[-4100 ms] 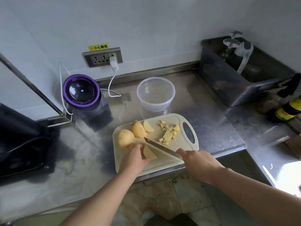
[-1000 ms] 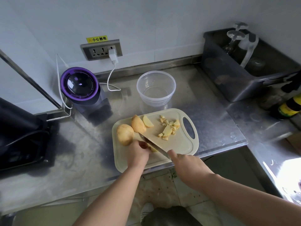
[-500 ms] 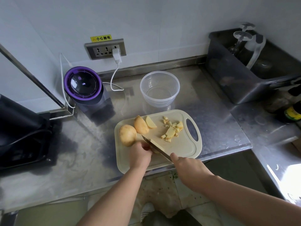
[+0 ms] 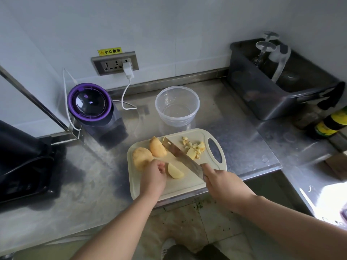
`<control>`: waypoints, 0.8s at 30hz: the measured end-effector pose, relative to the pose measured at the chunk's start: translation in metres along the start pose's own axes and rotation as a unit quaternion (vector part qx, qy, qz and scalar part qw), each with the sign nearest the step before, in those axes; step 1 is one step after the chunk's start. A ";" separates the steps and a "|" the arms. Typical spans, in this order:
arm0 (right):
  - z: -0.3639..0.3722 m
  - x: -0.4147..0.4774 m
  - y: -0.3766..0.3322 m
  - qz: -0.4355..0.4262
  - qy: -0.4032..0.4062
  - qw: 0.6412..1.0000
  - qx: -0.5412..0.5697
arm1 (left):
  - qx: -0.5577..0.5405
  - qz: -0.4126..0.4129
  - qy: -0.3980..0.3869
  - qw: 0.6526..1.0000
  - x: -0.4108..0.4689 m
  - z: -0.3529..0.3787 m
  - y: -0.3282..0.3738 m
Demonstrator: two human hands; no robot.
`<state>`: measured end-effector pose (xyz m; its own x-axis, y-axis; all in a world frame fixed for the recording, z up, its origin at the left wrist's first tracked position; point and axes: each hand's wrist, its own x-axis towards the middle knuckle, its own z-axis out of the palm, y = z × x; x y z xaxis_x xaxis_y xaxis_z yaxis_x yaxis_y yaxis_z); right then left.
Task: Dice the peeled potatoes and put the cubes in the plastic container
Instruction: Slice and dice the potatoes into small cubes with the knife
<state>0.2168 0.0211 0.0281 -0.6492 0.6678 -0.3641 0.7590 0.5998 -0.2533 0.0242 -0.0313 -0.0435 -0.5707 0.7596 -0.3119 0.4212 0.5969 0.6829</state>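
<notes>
A cream cutting board (image 4: 185, 184) lies at the counter's front edge. On it sit a whole peeled potato (image 4: 141, 158), a potato half (image 4: 157, 147), a potato wedge (image 4: 175, 171) and a small heap of potato cubes (image 4: 193, 148). My left hand (image 4: 155, 174) rests on the board with curled fingers touching the wedge's left end. My right hand (image 4: 221, 182) grips the handle of a knife (image 4: 180, 154), whose blade lies flat-sided, tip pointing up-left past the potato half. The clear plastic container (image 4: 177, 106) stands empty behind the board.
A purple-lidded appliance (image 4: 90, 104) stands at the back left, its white cable plugged into the wall socket (image 4: 115, 63). A dark tub (image 4: 277, 79) holding glasses fills the back right. Bottles (image 4: 332, 122) stand at the right. A black device (image 4: 20, 162) sits at the far left.
The knife has lifted off the wedge and swung up-right, its blade now showing its flat side. My left hand has slid back to the wedge's left end, leaving the wedge exposed.
</notes>
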 end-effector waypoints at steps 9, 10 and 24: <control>-0.004 0.004 0.015 0.046 0.010 0.998 -0.031 | 0.527 0.360 -0.132 0.759 0.021 -0.006 0.025; -0.003 0.004 0.016 0.052 0.006 0.998 -0.017 | 0.535 0.364 -0.139 0.750 0.022 -0.006 0.028; 0.018 -0.003 0.007 0.061 -0.054 0.997 0.001 | 0.320 0.151 -0.053 0.934 -0.001 0.012 0.012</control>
<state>0.2255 0.0153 0.0112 -0.5424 0.6852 -0.4860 0.8326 0.5155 -0.2025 0.0379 -0.0219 -0.0429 -0.2992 0.9193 -0.2556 0.9057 0.3579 0.2271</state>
